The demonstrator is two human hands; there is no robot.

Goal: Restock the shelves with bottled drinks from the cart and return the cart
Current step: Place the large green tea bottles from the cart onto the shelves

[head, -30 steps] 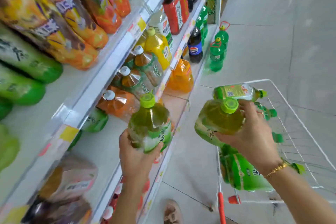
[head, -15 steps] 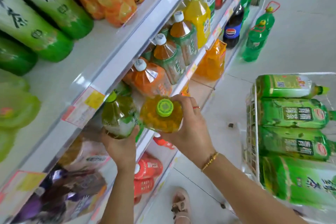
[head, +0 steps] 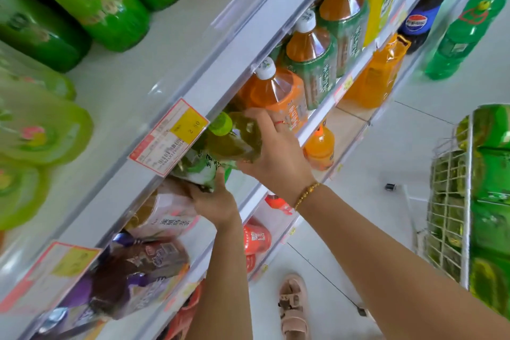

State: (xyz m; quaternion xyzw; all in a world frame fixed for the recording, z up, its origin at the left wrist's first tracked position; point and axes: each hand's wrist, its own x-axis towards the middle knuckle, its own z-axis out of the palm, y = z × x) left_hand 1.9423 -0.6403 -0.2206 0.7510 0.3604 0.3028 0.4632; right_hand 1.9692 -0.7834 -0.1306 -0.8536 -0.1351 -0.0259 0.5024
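Moved inward since earlier: left hand grip clamped on a tea bottle under the shelf; right hand clamped on the green-capped bottle (cap beside the price tag).

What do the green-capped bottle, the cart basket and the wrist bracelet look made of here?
Green-capped bottle: clear glossy plastic; yellow-green drink shows through, highlights on its shoulder.
Cart basket: thin wire grid, white-coated, probably metal.
Bracelet: gold-coloured beads with a shine, likely metal, though plating or plastic cannot be ruled out.
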